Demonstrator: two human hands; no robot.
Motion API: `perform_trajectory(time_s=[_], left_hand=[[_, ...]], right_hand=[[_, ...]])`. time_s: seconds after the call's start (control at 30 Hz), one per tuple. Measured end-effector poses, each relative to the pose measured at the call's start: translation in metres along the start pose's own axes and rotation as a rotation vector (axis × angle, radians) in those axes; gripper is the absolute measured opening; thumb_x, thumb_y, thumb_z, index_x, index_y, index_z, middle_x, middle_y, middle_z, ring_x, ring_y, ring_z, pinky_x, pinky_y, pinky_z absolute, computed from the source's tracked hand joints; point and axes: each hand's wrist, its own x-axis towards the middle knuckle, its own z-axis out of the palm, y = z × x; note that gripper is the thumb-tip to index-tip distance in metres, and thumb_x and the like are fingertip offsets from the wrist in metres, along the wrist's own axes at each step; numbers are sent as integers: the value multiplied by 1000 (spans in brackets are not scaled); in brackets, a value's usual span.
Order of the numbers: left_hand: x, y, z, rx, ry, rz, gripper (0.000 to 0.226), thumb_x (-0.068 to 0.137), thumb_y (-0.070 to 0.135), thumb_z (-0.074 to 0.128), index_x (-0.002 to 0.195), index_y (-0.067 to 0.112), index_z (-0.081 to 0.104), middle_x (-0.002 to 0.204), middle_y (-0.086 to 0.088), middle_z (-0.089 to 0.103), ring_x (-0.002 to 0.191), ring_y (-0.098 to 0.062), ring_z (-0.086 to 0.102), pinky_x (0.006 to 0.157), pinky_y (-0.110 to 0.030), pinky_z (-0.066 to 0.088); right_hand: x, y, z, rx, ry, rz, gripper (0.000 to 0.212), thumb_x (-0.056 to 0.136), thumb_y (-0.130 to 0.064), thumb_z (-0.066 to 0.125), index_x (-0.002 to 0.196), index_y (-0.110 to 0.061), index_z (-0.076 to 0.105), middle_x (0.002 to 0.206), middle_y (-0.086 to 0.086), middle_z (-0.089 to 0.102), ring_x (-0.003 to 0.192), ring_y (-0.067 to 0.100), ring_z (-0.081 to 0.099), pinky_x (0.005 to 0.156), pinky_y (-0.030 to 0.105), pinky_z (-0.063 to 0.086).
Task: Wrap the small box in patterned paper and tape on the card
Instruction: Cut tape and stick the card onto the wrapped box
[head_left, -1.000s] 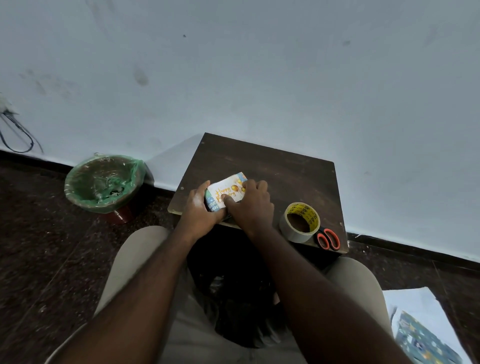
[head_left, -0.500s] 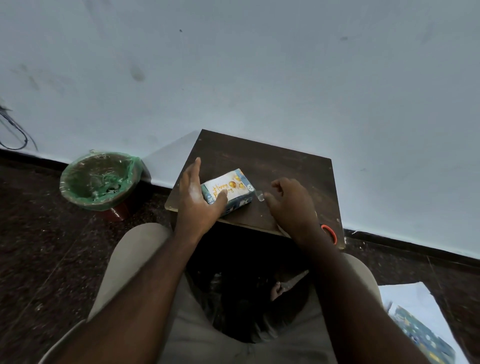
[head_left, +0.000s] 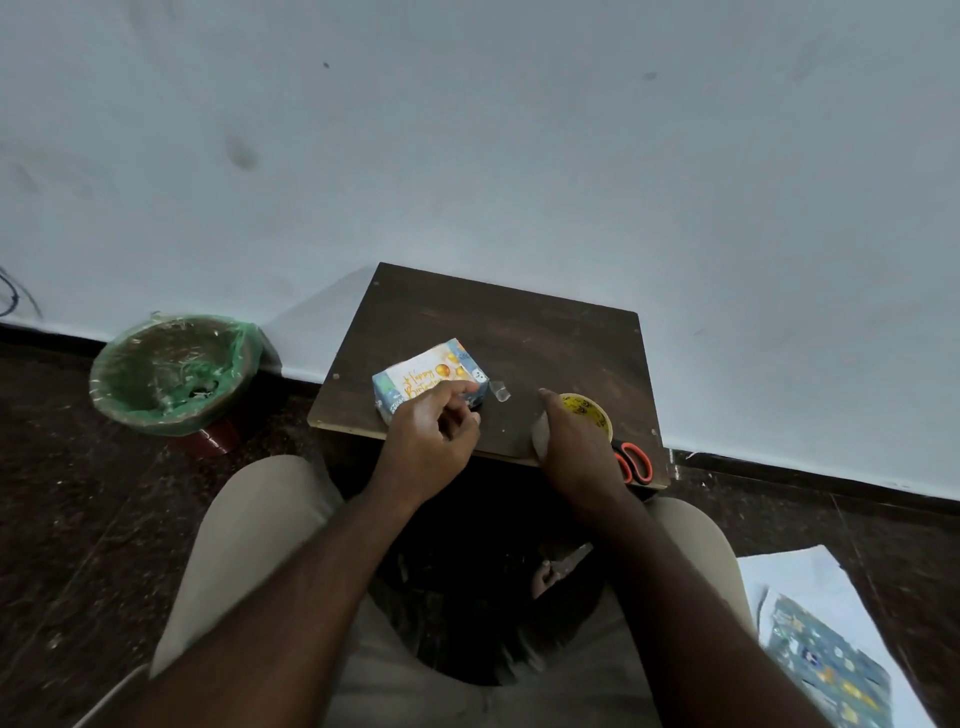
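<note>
Box (head_left: 390, 402), wrapped, card (head_left: 423, 375) on top, near-left on counter (head_left: 545, 338). Likely light, stiff, slick paper; hold its sides. Left hand (head_left: 431, 441) forefinger presses card; right hand (head_left: 571, 452) grips tape roll (head_left: 589, 413).

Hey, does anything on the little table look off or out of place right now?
Yes: a small strip of clear tape sticks out loose beside the right end of the wrapped box, not pressed flat, between the box and the tape roll.
</note>
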Motion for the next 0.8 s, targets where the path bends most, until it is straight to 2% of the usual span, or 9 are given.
perform_trajectory(time_s=[0.07, 0.13, 0.2, 0.33, 0.43, 0.53, 0.6, 0.7, 0.8], left_hand=[[-1, 1, 1, -27, -150, -127, 36, 90, 16, 70, 125, 17, 61, 88, 14, 66, 84, 5, 62, 79, -16, 52], [1, 0, 4, -79, -300, -278, 57, 90, 32, 72, 141, 24, 47, 104, 12, 68, 97, 3, 62, 89, -19, 51], [1, 2, 9, -238, -362, -389, 72, 87, 42, 72, 148, 28, 37, 121, 7, 67, 112, -6, 62, 100, -28, 50], [0, 12, 14, -560, -305, -471, 69, 91, 10, 68, 150, 23, 35, 124, -2, 69, 115, -9, 65, 97, -26, 51], [0, 13, 14, -541, -277, -453, 70, 92, 1, 64, 151, 22, 34, 121, -3, 70, 115, -9, 65, 98, -26, 51], [0, 13, 11, -518, -298, -454, 68, 93, -2, 62, 150, 25, 34, 126, -4, 67, 109, -4, 66, 89, -22, 54], [1, 11, 11, -506, -312, -452, 69, 93, -3, 61, 150, 26, 35, 129, -8, 66, 110, -9, 66, 93, -28, 55], [3, 8, 9, -474, -306, -452, 69, 91, -6, 60, 147, 28, 39, 124, -8, 69, 111, -14, 67, 97, -34, 54], [2, 12, 7, -453, -326, -446, 72, 86, -6, 61, 145, 30, 43, 129, -14, 65, 116, -20, 64, 100, -39, 53]], right_hand=[[-3, -4, -9, 106, 69, -20, 69, 88, -1, 62, 151, -17, 38, 138, 8, 57, 127, 25, 52, 100, 31, 41], [-5, -10, -18, 294, 153, -31, 63, 85, -1, 68, 142, -19, 50, 122, 5, 64, 115, 22, 60, 89, 24, 44], [-7, -15, -23, 517, 181, -32, 55, 83, -1, 72, 133, -22, 57, 109, -3, 66, 101, 16, 65, 79, 20, 49], [-13, -22, -19, 789, 93, -36, 44, 83, -2, 75, 120, -22, 61, 104, -2, 72, 96, 12, 69, 87, 31, 58], [-16, -19, -14, 820, 77, -23, 38, 83, -8, 76, 116, -22, 62, 101, -2, 74, 93, 9, 70, 86, 33, 58], [-16, -14, -12, 749, 129, -15, 32, 85, -16, 77, 115, -22, 66, 97, -6, 72, 87, 7, 69, 74, 19, 54], [-17, -12, -13, 626, 185, 1, 31, 83, -24, 79, 113, -24, 70, 102, -6, 64, 85, 7, 64, 68, 9, 48], [-18, -9, -13, 562, 183, -15, 40, 81, -30, 81, 119, -26, 68, 111, -6, 54, 87, 5, 60, 67, 6, 46], [-17, -8, -14, 641, 163, -66, 59, 79, -21, 84, 132, -30, 58, 112, -8, 55, 88, 7, 61, 74, 12, 51]])
